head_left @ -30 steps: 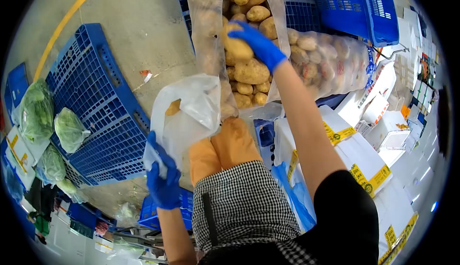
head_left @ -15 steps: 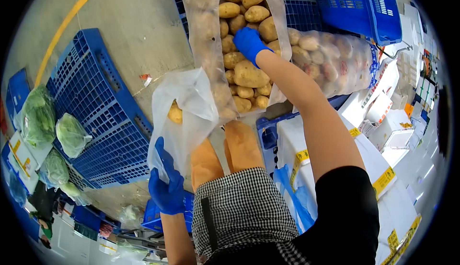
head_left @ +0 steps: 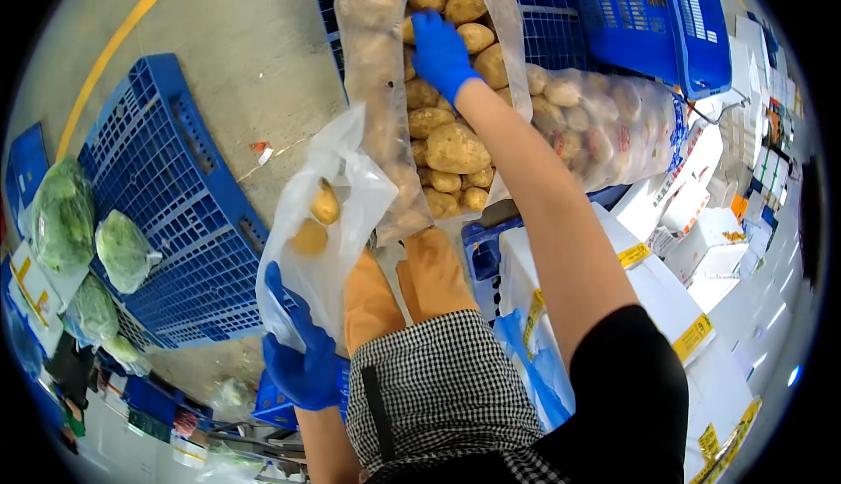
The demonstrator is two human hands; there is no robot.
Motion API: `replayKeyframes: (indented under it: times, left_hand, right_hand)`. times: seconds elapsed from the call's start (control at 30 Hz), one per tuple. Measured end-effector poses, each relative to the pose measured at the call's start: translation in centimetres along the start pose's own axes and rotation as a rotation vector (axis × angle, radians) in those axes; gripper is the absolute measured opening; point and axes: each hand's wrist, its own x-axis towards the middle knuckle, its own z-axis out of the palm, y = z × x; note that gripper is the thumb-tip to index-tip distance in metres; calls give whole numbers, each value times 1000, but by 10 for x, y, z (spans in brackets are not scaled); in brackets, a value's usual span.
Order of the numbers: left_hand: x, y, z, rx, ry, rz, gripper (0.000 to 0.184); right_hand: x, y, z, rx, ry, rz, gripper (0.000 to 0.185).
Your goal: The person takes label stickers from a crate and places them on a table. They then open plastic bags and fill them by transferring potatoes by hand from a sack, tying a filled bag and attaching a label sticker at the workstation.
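Note:
My left hand [head_left: 304, 357], in a blue glove, grips the side of a clear plastic bag [head_left: 355, 252], with one finger stretched up along it. Two potatoes [head_left: 326, 204] show inside the bag. Further up, a large sack [head_left: 368, 55] of potatoes lies slit open lengthwise. My right hand [head_left: 442, 53], also blue-gloved, is inside the slit with its fingers curled down over a potato [head_left: 408, 30], which they partly hide. A big potato [head_left: 457, 148] lies lower in the opening.
A second filled sack [head_left: 604, 125] lies to the right, below a blue crate [head_left: 648, 20]. A blue pallet [head_left: 175, 221] leans at the left beside bagged green vegetables [head_left: 63, 212]. White boxes [head_left: 648, 282] with yellow tape stand at my right.
My right hand has moved up and left within the sack opening. The plastic bag hangs lower and narrower, and two potatoes show in it where one showed before. My left hand has shifted slightly.

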Motion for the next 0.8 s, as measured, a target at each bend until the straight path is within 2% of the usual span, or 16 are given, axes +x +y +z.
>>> replayKeyframes:
  times: [0.03,0.07,0.17,0.2,0.23,0.3,0.37,0.43,0.47,0.53,0.6,0.7,0.8]
  left_hand:
    - [2,-3,-5,25,9,-5,71]
    - [4,-7,-9,50,19,-11,70]
    - [10,-11,-3,-35,100,-3,67]
    - [11,-11,2,-74,130,3,66]
    - [14,-6,4,-55,50,-31,66]
    - [21,-4,9,-97,-12,-56,67]
    - [22,-6,19,-129,58,-45,69]
    - [26,-12,29,-126,108,-50,69]
    - [28,-10,27,-81,1,-54,69]
    - [30,-6,25,-120,-53,-38,69]
    - [26,-6,18,-102,-32,-14,66]
    - [28,-10,4,-187,42,-32,65]
    - [24,-16,8,-114,-10,-88,65]
  right_hand:
    - [19,10,7,-59,-6,-43,51]
    - [28,15,9,-92,-7,-75,38]
    - [25,6,5,-20,-86,-98,46]
    - [16,4,-1,191,-90,16,48]
    - [13,4,-13,396,-76,138,49]
    - [-19,-14,-69,1214,-224,443,53]
    - [-56,-41,-82,1408,-403,252,53]
    - [-98,-81,-104,1097,-563,2,45]
    - [-95,-65,-103,889,-397,74,46]
    - [-67,-30,-75,489,-94,166,48]
    - [-30,21,-32,-79,31,203,54]
    - [0,53,6,-130,97,239,49]
    - [-11,62,-28,300,6,218,49]
